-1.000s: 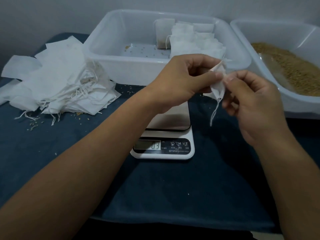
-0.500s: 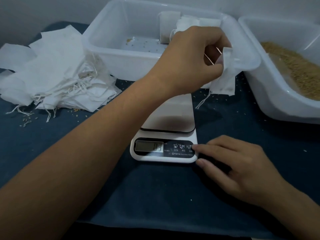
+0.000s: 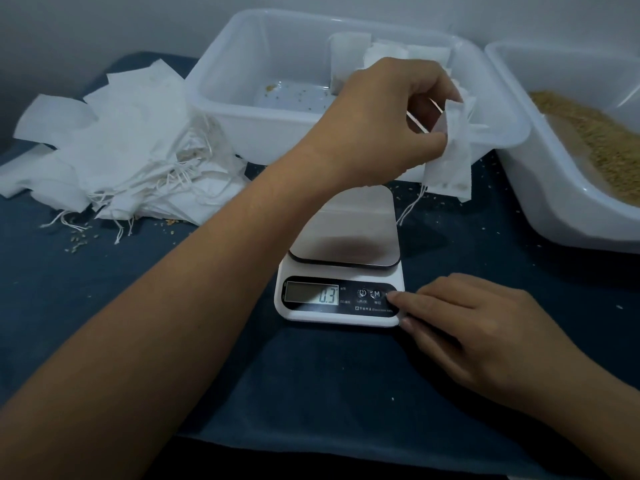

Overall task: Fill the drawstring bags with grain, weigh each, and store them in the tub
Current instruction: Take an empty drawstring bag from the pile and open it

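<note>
The white plastic storage tub (image 3: pixel 221 109) stands behind the white digital scale (image 3: pixel 341 268). My left hand (image 3: pixel 377 123) pinches a small white drawstring bag (image 3: pixel 450 164) above its corner. My right hand (image 3: pixel 474 327), fingers straight, touches the buttons. If the 0.3 reading remains, weights may be wrong.

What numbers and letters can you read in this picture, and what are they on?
"0.3" on the display of the scale.
"M" on a button of the scale's black panel.
A power sign on the button beside it.
The tiny print under the buttons and beside the display is too small to read.
The right hand has a fingertip on the panel's right end and hides what is there.
Nothing else bears writing.
</note>
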`<state>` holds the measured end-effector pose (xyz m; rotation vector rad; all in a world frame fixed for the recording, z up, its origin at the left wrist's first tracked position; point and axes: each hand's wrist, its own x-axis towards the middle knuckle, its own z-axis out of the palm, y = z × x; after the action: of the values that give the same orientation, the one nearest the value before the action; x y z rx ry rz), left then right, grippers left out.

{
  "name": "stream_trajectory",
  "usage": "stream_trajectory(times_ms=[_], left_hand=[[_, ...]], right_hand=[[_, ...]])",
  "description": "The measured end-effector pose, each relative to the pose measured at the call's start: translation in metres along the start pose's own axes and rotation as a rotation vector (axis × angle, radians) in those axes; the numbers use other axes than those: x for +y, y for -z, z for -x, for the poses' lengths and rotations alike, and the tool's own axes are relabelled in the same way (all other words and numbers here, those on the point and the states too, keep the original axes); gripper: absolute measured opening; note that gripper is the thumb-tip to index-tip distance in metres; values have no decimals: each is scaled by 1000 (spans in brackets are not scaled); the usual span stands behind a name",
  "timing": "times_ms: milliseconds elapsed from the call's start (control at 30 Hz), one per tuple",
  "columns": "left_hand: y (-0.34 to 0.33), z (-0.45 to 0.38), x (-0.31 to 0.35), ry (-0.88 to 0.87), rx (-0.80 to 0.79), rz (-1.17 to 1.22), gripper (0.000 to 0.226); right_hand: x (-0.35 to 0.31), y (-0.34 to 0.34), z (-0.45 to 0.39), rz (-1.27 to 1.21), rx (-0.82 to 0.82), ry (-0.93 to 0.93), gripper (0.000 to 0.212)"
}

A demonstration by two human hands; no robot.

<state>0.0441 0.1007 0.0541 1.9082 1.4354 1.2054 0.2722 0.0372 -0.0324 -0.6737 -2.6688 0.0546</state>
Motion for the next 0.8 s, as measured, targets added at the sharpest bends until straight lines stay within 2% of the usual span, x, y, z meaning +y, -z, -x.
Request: stream_trajectory(times_ms=[100, 233, 300, 400, 633, 800], left_hand=[[-1, 2, 0, -10, -31, -22, 19], [-1, 3, -3, -19, -84, -53, 19], [-3, 4, -3, -36, -104, -100, 18], [-6, 7, -2, -66, -123, -134, 12], [-10, 15, -7, 22, -83, -75, 11], [-17, 18, -5, 106, 63, -139, 21]], right_hand=[[0, 8, 0, -46, 21, -57, 35], [6, 30, -22, -188, 271, -394, 25], [11, 39, -42, -256, 327, -511, 25], [18, 44, -70, -363, 365, -591, 30], [30, 41, -82, -380, 331, -627, 19], [46, 48, -76, -279, 281, -458, 24]])
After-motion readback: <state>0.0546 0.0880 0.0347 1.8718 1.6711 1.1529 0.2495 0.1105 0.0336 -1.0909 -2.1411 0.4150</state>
